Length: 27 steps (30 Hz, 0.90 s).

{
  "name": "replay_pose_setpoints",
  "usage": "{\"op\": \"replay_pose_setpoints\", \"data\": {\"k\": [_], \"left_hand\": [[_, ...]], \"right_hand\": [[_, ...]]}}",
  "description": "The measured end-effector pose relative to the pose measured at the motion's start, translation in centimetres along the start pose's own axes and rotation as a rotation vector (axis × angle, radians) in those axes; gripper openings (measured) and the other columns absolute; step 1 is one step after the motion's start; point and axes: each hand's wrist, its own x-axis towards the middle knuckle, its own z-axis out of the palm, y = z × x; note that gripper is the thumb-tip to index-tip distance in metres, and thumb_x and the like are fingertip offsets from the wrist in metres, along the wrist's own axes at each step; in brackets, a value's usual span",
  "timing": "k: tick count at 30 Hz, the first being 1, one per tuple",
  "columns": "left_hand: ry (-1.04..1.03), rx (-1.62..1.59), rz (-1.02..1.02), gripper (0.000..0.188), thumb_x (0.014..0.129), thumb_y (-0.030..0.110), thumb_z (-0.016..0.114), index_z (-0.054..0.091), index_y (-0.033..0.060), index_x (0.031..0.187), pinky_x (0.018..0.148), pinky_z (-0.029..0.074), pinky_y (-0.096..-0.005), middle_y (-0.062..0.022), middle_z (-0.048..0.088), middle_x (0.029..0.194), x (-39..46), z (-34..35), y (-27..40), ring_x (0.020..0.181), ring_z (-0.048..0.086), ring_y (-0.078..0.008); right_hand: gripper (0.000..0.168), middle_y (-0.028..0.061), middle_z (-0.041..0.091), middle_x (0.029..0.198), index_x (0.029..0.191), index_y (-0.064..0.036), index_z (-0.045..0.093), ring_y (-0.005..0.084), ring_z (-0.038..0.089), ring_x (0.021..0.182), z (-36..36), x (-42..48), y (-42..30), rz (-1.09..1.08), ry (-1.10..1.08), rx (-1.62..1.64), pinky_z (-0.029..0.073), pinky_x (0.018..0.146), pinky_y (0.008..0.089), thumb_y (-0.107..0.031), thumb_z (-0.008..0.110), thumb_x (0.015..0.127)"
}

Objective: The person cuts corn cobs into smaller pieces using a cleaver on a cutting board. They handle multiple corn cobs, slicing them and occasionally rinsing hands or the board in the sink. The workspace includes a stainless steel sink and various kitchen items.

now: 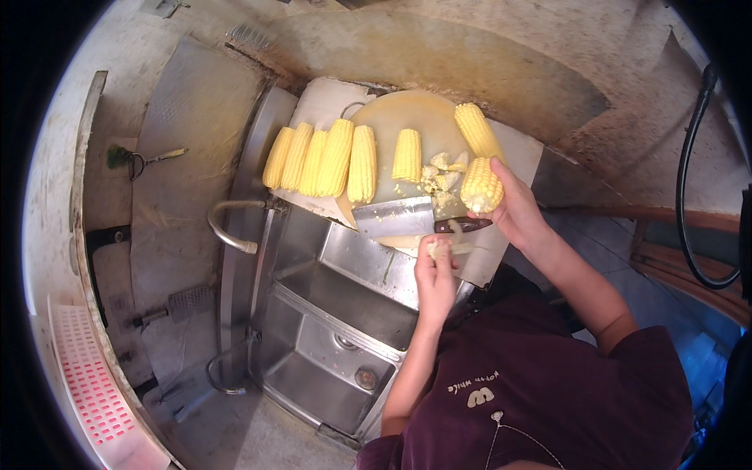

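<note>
My right hand [516,208] holds a husked cob of corn [482,183], its cut end facing me. Between the fingers of my left hand [436,276] is a pale scrap of corn silk [449,248], slightly blurred. A cleaver [395,216] with a dark wooden handle lies flat at the near edge of the round cutting board [385,106]. Cut-off corn ends [446,179] and loose kernels lie beyond the cleaver. One short cob [406,155] stands apart on the board, and another cob [476,129] lies behind my right hand.
Several husked cobs [317,161] lie in a row at the left, partly on a white surface. A double-basin steel sink [346,294] is below the board, with a curved faucet [232,229] at its left. A pink-and-white perforated basket [88,376] stands far left. A black hose [684,176] hangs at right.
</note>
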Motion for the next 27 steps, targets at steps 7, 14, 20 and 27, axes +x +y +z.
{"op": "replay_pose_setpoints", "data": {"k": [7, 14, 20, 27], "left_hand": [[0.171, 0.101, 0.015, 0.019, 0.106, 0.017, 0.043, 0.054, 0.0008, 0.107, 0.059, 0.043, -0.0238, -0.0013, 0.051, 0.078, -0.3, -4.5, -3.0, 0.063, 0.049, -0.0078], [0.426, 0.049, -0.053, 0.020, 0.106, 0.016, 0.042, 0.053, -0.0010, 0.109, 0.059, 0.051, -0.0262, -0.0055, 0.056, 0.088, -2.8, -8.7, -5.1, 0.062, 0.059, -0.0104], [0.700, -0.039, -0.039, 0.021, 0.106, 0.016, 0.040, 0.047, 0.0007, 0.118, 0.057, 0.051, -0.0258, -0.0074, 0.058, 0.088, -7.9, -13.0, -6.0, 0.062, 0.061, -0.0126], [1.305, 0.000, 0.025, 0.026, 0.106, 0.019, 0.042, 0.045, -0.0006, 0.123, 0.061, 0.055, -0.0252, -0.0112, 0.064, 0.093, -21.4, -18.3, -8.2, 0.066, 0.064, -0.0145]], "right_hand": [[0.038, 0.0055, 0.067, 0.108, 0.122, -0.007, 0.057, 0.0184, 0.068, 0.093, -2.4, 0.3, 0.1, 0.012, 0.089, -0.039, 0.058, 0.075, 0.0423, -0.038, 0.055, 0.100], [0.043, 0.0071, 0.065, 0.117, 0.129, -0.006, 0.054, 0.0208, 0.065, 0.101, -5.7, 0.7, -0.4, 0.038, 0.067, -0.100, 0.056, 0.079, 0.0459, -0.037, 0.056, 0.099], [0.042, 0.0083, 0.065, 0.116, 0.126, -0.007, 0.055, 0.0215, 0.066, 0.100, -5.3, 1.6, 0.5, 0.146, -0.003, -0.216, 0.056, 0.078, 0.0457, -0.039, 0.057, 0.098], [0.041, 0.0051, 0.066, 0.115, 0.128, -0.010, 0.053, 0.0189, 0.066, 0.099, -3.3, 3.2, 2.3, 0.277, -0.205, -0.402, 0.058, 0.075, 0.0414, -0.041, 0.055, 0.099]]}}
